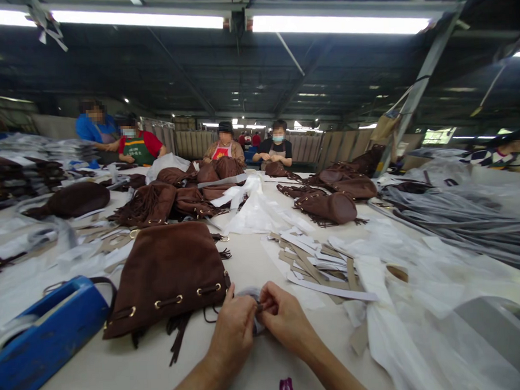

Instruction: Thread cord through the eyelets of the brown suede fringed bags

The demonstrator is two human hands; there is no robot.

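Observation:
My left hand [235, 322] and my right hand [286, 317] meet low in the middle of the view, both closed in a pinch. Between and behind the fingers shows a greyish, plastic-looking loop [249, 291], perhaps a wrapped strap; the fingertips cover most of it. Just left of my left hand lies a dark brown drawstring bag [171, 273], flat on the table, its gold eyelets and cord facing me and tassels hanging out at the near edge. A small purple piece [286, 389] lies on the white table [267, 367] below my hands.
A blue tape dispenser [55, 336] stands at the near left. To the right lie paper strips [318, 261], clear plastic sheets [441, 302] and grey wrapped straps [450, 209]. More brown fringed bags [329, 206] are spread farther back. Several co-workers [277, 148] are around the table.

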